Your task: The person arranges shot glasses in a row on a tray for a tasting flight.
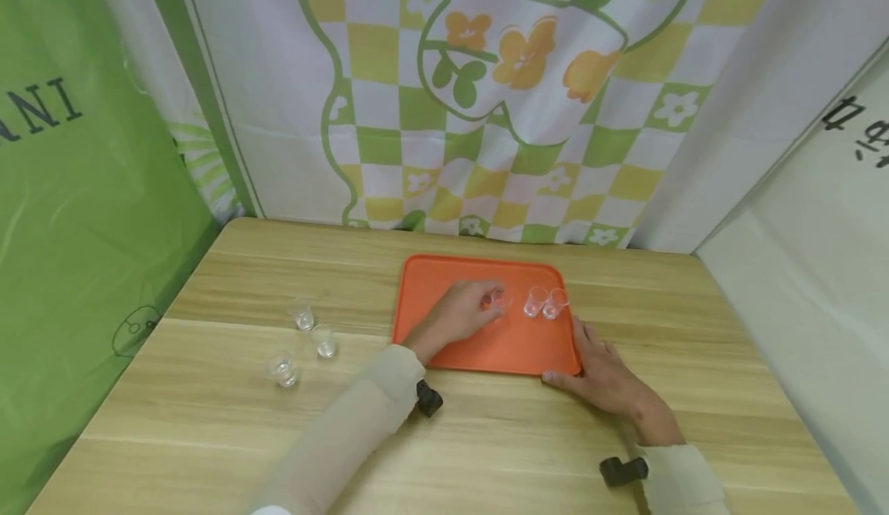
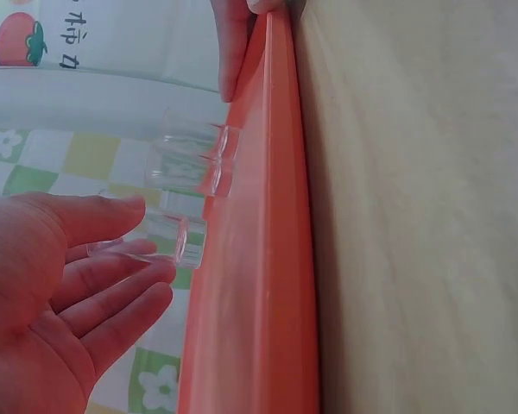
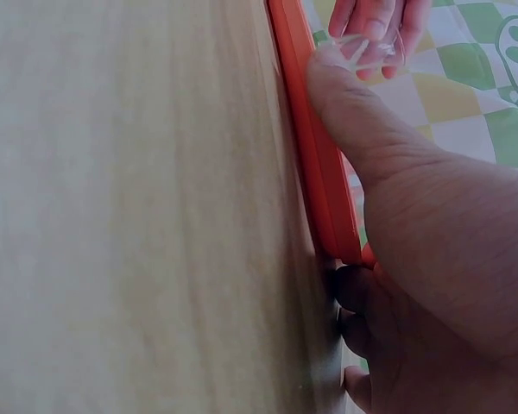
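Note:
In the head view my left hand is over the middle of an orange tray. Its thumb and fingers curl around a small clear cup, whose base is close to the tray surface; whether it touches is hard to tell. To the right, two more clear cups stand side by side on the tray. My right hand holds the tray's near right corner, thumb along the front edge and fingers along the right side. Part of the left hand's cup is hidden behind its fingers in the head view.
Three clear cups stand apart on the wooden table, left of the tray. A patterned curtain hangs behind the table. Green cloth lies along the left side, and a pale wall covering borders the right.

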{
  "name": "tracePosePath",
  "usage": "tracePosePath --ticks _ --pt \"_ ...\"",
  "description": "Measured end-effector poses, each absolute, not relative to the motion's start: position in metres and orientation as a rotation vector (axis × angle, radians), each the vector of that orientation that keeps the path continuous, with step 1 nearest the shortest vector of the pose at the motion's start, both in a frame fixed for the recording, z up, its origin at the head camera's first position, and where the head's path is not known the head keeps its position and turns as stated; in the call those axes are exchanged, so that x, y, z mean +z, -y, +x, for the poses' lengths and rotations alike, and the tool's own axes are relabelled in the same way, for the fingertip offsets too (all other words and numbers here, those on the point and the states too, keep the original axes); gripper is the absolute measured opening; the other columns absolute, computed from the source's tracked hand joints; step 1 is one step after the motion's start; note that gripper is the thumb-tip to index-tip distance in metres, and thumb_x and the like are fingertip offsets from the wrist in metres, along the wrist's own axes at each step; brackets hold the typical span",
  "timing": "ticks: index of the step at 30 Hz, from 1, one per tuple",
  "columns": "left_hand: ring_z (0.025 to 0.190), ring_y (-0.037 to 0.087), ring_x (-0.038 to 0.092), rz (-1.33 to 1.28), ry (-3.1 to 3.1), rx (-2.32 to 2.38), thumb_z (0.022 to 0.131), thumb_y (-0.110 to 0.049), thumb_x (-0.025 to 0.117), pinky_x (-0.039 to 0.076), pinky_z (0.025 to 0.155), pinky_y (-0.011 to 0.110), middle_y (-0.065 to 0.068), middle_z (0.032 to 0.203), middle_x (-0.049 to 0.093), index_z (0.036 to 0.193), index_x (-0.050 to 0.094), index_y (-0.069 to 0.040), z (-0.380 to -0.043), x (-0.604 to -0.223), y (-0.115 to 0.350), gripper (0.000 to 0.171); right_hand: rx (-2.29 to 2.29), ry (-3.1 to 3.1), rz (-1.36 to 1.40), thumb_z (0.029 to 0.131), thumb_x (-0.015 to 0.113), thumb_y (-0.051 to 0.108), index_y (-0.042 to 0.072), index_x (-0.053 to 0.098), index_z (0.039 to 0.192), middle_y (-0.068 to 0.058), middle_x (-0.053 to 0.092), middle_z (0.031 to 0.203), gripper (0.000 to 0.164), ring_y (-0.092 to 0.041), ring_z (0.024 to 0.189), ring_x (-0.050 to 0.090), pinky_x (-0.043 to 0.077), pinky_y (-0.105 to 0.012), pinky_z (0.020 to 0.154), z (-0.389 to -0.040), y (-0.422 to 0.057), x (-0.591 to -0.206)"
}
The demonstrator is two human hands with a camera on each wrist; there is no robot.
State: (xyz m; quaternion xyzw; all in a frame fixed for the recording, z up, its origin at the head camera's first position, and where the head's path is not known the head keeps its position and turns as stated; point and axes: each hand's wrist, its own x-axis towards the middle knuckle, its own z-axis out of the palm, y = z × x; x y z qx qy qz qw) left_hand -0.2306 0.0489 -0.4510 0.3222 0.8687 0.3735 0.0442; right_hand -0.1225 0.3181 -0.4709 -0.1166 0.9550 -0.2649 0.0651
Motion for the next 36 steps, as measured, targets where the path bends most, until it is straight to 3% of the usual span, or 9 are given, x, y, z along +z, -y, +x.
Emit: tracePosePath --ticks 18,29,36 --pt "0.113 0.017 0.065 0.896 -2.625 1.183 0.103 -0.025 0.068 0.054 0.092 0.03 0.003 0.127 0.068 0.14 0.063 -0.01 -0.245 -0.459 -0.071 0.041 -0.784 -2.867 -0.33 0.094 0.071 0.055 0.0 0.0 0.163 -0.034 0.013 0.164 0.113 -0.055 0.148 0.016 0.009 -0.074 0.114 -0.123 -0.317 -0.469" --pt "0.104 0.013 0.065 0.885 -2.594 1.209 0.101 -0.02 0.069 0.054 0.086 0.026 0.002 0.122 0.069 0.135 0.065 -0.01 -0.249 -0.458 -0.074 0.036 -0.799 -2.885 -0.36 0.094 0.072 0.053 -0.002 0.003 0.163 -0.034 0.018 0.163 0.112 -0.055 0.146 0.022 0.011 -0.077 0.112 -0.122 -0.316 -0.469" --pt "0.095 0.009 0.064 0.869 -2.598 1.165 0.102 -0.023 0.069 0.053 0.079 0.025 -0.002 0.11 0.07 0.131 0.066 -0.012 -0.251 -0.457 -0.078 0.031 -0.79 -2.897 -0.366 0.094 0.072 0.054 -0.003 0.003 0.163 -0.034 0.019 0.162 0.113 -0.055 0.145 0.024 0.012 -0.076 0.113 -0.123 -0.317 -0.471"
